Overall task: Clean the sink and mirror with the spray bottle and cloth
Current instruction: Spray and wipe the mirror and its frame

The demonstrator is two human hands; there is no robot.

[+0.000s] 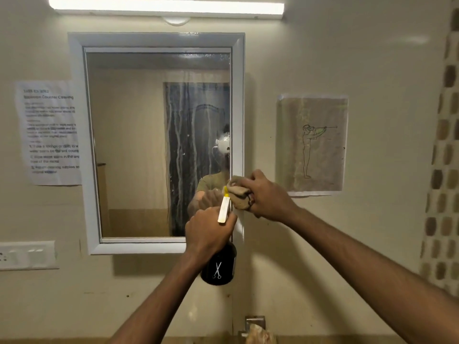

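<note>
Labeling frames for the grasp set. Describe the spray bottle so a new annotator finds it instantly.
Start at the white-framed mirror on the wall and go to its lower right corner. There the left hand grips the spray bottle: a black body with a white scissors logo, white trigger and yellow nozzle. The right hand beside it holds only a tan cloth.

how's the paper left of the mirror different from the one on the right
The left paper carries blocks of printed text on white; the right paper shows a line drawing of a standing figure on a grey-tan ground. The left paper touches the mirror frame; the right paper hangs apart from it. Both are stuck flat on the wall.
</note>
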